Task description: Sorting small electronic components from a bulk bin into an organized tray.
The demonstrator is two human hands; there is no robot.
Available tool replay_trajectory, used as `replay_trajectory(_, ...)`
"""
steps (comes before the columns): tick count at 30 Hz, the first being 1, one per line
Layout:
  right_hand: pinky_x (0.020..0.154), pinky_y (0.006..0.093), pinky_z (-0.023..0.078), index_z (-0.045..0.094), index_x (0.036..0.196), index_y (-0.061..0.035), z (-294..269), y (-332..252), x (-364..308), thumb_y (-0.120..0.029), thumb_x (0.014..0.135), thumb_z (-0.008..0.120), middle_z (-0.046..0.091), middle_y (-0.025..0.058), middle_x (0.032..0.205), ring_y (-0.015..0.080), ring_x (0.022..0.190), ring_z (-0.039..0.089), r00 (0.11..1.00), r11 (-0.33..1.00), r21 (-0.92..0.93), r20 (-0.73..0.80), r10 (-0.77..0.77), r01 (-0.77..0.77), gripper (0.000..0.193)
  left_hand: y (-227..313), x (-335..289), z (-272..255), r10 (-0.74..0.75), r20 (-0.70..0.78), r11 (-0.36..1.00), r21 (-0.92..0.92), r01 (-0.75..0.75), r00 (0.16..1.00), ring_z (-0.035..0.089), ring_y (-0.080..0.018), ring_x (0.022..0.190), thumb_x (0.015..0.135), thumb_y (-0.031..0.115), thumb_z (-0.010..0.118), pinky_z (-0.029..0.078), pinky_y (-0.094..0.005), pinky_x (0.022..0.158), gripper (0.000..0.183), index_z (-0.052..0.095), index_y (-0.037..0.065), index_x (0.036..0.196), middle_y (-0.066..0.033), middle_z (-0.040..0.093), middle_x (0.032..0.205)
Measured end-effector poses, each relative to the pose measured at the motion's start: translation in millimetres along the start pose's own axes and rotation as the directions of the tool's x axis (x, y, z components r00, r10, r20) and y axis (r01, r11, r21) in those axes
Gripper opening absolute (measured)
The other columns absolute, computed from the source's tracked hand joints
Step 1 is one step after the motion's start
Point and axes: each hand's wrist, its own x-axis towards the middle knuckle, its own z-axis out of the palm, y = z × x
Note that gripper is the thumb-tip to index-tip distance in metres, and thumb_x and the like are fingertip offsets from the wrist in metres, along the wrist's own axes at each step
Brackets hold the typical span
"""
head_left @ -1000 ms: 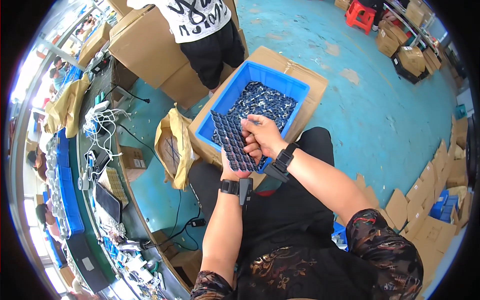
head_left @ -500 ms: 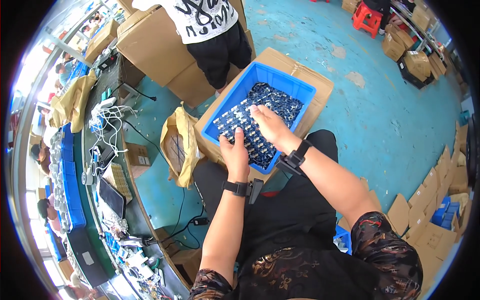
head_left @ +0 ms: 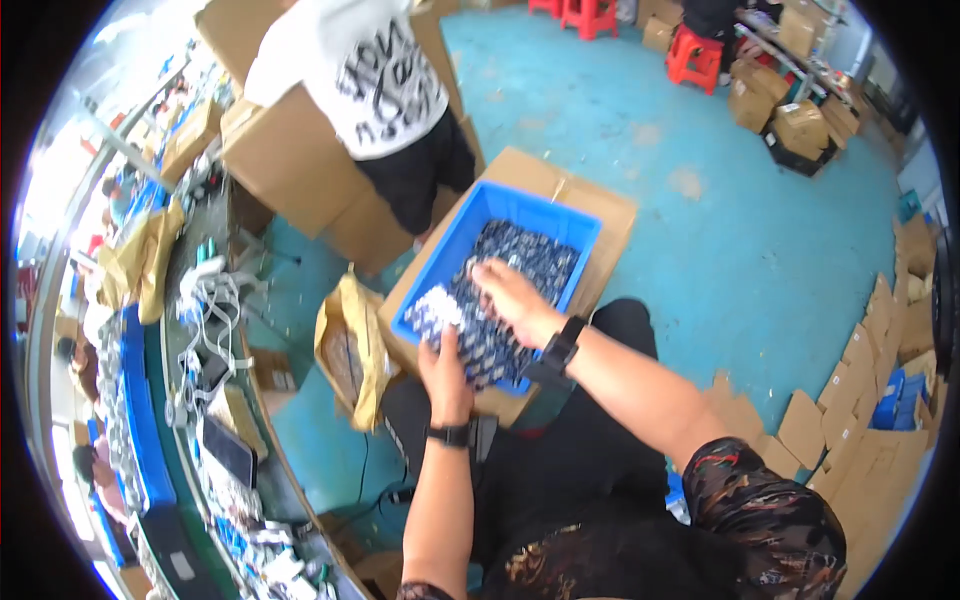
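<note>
A blue plastic bin (head_left: pixel 532 208) sits in front of me, holding a heap of small dark blue circuit boards (head_left: pixel 530 248). Over its near left part is a panel of circuit boards (head_left: pixel 492 348), patterned in rows, with glare on its left end. My left hand (head_left: pixel 446 378) grips the panel's near edge, thumb on top and fingers hidden beneath. At the panel's far side, my right hand (head_left: pixel 512 300) is closed, thumb against curled fingers. What those fingers pinch is too small and blurred to make out.
Under the bin is a cardboard box (head_left: pixel 612 222). A yellow sack (head_left: pixel 372 375) stands to its left. Beyond, a person in a white shirt (head_left: pixel 385 95) stands by large cartons (head_left: pixel 285 165). The left bench carries white cables (head_left: pixel 215 305) and a phone (head_left: pixel 229 450). Flattened cardboard (head_left: pixel 870 470) lies right.
The whole view has shifted, so bin and hands appear lower and further left. My left hand still holds the panel; my right hand stays closed at its far side. The person's upper body shows more.
</note>
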Motion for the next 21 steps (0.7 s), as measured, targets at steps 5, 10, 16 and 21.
replay_trajectory(5, 0.054, 0.0261, 0.044, 0.057, 0.088, -0.0111, 4, 4, 8, -0.040, 0.099, 0.052, 0.055, 0.0004, 0.071, 0.0114, 0.063, 0.054, 0.987, 0.941, 0.308, -0.035, 0.158, -0.139, 0.032, -11, -25, -7, -0.299, 0.162, 0.926, -0.187, 0.327, 0.940, 0.062, -0.0193, 0.097, 0.099, 0.034, 0.056, 0.051, -0.0411, 0.085, 0.029, 0.059, 0.012, 0.118, -0.0043, 0.065, 0.109)
replay_trajectory(10, 0.047, 0.0248, 0.034, 0.055, 0.082, -0.0139, 8, -1, 8, -0.045, 0.099, 0.051, 0.049, -0.0034, 0.064, 0.0083, 0.052, 0.045, 0.986, 0.936, 0.337, -0.098, 0.137, -0.097, 0.035, -30, -22, -19, -0.495, 0.399, 0.651, -0.419, 0.633, 0.772, 0.052, -0.0119, 0.064, 0.095, 0.051, 0.055, 0.041, -0.0287, 0.060, 0.037, 0.065, 0.019, 0.109, -0.0026, 0.062, 0.081)
replay_trajectory(16, 0.044, 0.0285, 0.027, 0.047, 0.074, -0.0146, 6, 0, 10, -0.035, 0.097, 0.053, 0.039, -0.0053, 0.058, 0.0090, 0.047, 0.036, 0.984, 0.915, 0.403, -0.154, 0.088, -0.019, 0.031, -20, -13, -16, -0.601, 0.489, 0.429, -0.469, 0.772, 0.631, 0.052, -0.0127, 0.061, 0.094, 0.054, 0.054, 0.042, -0.0287, 0.060, 0.045, 0.069, 0.013, 0.108, -0.0043, 0.063, 0.075)
replay_trajectory(21, 0.048, 0.0289, 0.028, 0.044, 0.072, -0.0156, 9, -3, 7, -0.029, 0.094, 0.056, 0.037, -0.0052, 0.057, 0.0100, 0.048, 0.035, 0.977, 0.912, 0.409, -0.177, 0.120, -0.038, 0.028, -25, -11, -20, -0.519, 0.565, 0.413, -0.491, 0.767, 0.641, 0.055, -0.0139, 0.063, 0.095, 0.052, 0.053, 0.044, -0.0285, 0.061, 0.046, 0.069, 0.011, 0.106, -0.0076, 0.069, 0.103)
